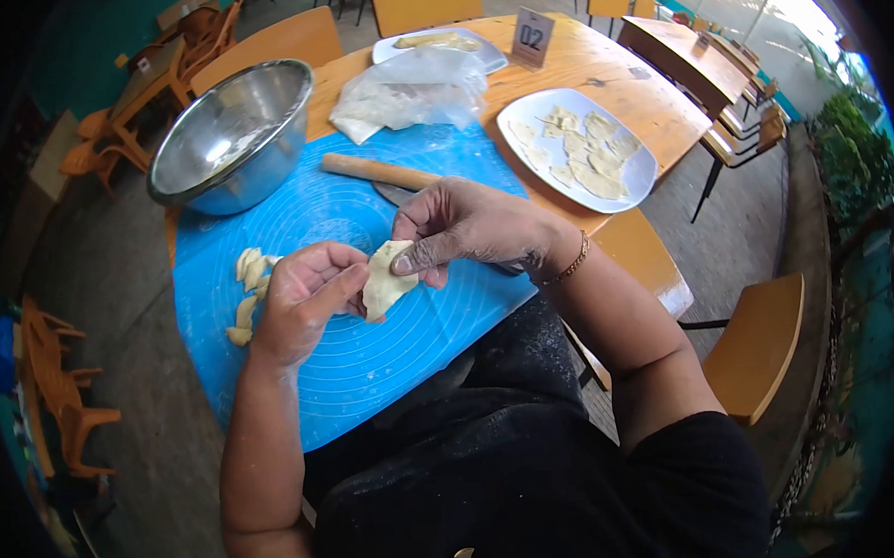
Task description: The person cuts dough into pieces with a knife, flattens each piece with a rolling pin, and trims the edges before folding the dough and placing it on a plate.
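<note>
A thin, pale piece of dough (386, 282) is stretched between my two hands above the blue mat (371, 367). My left hand (313, 293) pinches its left edge between thumb and fingers. Dusted with flour, my right hand (460, 231) grips the upper right side, thumb on top. Several small dough pieces (246, 308) lie on the mat just left of my left hand. Behind my right hand is a wooden rolling pin (372, 171), its near end hidden. A dark flat blade-like thing (393, 194) shows partly under the pin.
A steel bowl (231, 139) stands at the mat's back left corner. Beside it lies a clear plastic bag (414, 91). One white plate (520, 111) holds flattened dough pieces; another plate (492, 53) sits farther back near a number card (532, 38). Chairs (754, 350) surround the wooden table (597, 63).
</note>
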### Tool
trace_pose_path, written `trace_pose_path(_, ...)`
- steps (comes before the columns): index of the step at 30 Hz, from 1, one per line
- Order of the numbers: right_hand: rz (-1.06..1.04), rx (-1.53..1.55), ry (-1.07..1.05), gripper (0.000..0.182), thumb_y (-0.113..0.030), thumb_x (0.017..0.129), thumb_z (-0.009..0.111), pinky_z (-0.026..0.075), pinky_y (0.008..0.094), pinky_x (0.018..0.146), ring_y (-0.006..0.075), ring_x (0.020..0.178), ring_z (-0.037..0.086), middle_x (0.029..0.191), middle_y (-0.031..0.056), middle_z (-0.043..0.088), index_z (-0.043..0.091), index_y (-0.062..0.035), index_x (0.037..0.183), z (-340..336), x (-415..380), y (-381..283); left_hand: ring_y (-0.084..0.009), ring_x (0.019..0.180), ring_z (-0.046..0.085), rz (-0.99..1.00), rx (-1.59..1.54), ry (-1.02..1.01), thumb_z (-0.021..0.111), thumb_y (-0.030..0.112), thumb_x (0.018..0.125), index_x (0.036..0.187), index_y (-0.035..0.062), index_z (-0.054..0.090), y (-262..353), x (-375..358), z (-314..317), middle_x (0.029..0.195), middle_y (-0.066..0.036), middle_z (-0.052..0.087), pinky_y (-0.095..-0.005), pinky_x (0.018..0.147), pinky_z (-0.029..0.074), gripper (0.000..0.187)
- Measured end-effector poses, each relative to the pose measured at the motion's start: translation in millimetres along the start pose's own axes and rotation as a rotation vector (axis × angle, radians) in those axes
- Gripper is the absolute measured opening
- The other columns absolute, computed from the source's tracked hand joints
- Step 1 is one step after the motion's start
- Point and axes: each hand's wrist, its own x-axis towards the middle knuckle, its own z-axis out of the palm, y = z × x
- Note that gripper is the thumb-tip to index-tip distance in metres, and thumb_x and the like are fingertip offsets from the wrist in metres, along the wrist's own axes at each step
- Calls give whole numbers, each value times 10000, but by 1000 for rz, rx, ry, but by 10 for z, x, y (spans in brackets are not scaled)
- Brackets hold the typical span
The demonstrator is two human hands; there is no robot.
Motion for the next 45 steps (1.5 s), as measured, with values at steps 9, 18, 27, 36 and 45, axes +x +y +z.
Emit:
trace_pose_path(9,-248,-352,300,153,14,800,730,568,256,741,119,775,695,853,62,716,681,25,944,-876,-957,-680,-146,801,677,81,276,213,662,130,952,1094,-41,616,-66,17,-59,915,-109,689,-270,738,558,227)
trace_pose_path(18,-56,-450,630,137,-99,842,733,573,250,668,118,706,674,830,67,697,692,-5,933,-1882,-1099,-666,-128,758,647,-55,362,240,673,141,939,1083,-37,615,-184,170,-110,895,-101,673,-251,673,546,237)
trace_pose_path(27,42,-333,647,107,-82,831,717,562,259,690,121,734,655,830,36,684,677,-33,919,-2407,-829,-234,-126,724,630,-117,406,273,678,161,931,1112,-49,594,-204,209,-115,910,-114,661,-244,620,542,289)
trace_pose_path(36,47,-1059,558,176,-67,762,745,539,304,716,174,782,688,851,111,727,730,3,923,-2095,-673,204,-110,694,624,-136,375,295,679,165,931,1126,-63,582,-197,213,-141,921,-118,652,-225,568,536,315)
trace_pose_path(45,84,-1079,514,217,-138,767,780,541,347,777,239,830,690,874,130,719,746,-8,938,-1855,-779,240,-112,703,626,-145,378,282,673,159,936,1136,-61,578,-197,208,-155,928,-118,654,-228,573,538,312)
